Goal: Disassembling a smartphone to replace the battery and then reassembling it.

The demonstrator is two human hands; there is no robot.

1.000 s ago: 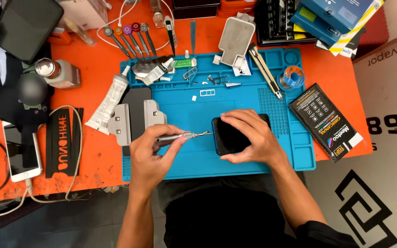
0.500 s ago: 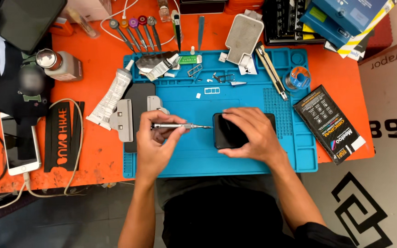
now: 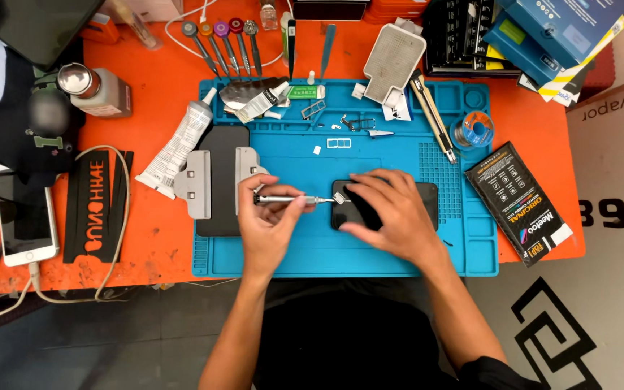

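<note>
left hand (image 3: 272, 220): grip closed around a thin metal screwdriver (image 3: 290, 198), held level, its tip meeting the left end of the phone (image 3: 388, 206); the low angle seems to suit work at that end's edge.

right hand (image 3: 384, 209): lies flat on the phone, fingers spread and pressing down, closed on nothing; it appears to pin the phone so it does not slide under the tool.

phone: dark, lying flat, long side along the front edge of the surface, at the middle of the blue mat (image 3: 305, 245), mostly covered by the right hand.

blue mat: takes up the centre of the orange surface (image 3: 160, 238); its back trays hold small loose parts (image 3: 348, 124), likely kept there so they do not roll off.

metal clamp (image 3: 218, 180): on a dark slab at the mat's left edge, just beside the left hand.

white tube (image 3: 178, 144): lies slanted across the mat's left border.

screwdriver row (image 3: 222, 40): coloured caps, at the back edge of the surface, within reach.

solder reel (image 3: 474, 131): in the mat's back right corner.

black packet (image 3: 521, 202): off the mat's right edge.

white phone (image 3: 27, 217): near the left edge, cable attached.

bottle (image 3: 95, 88): back left, upright.
</note>
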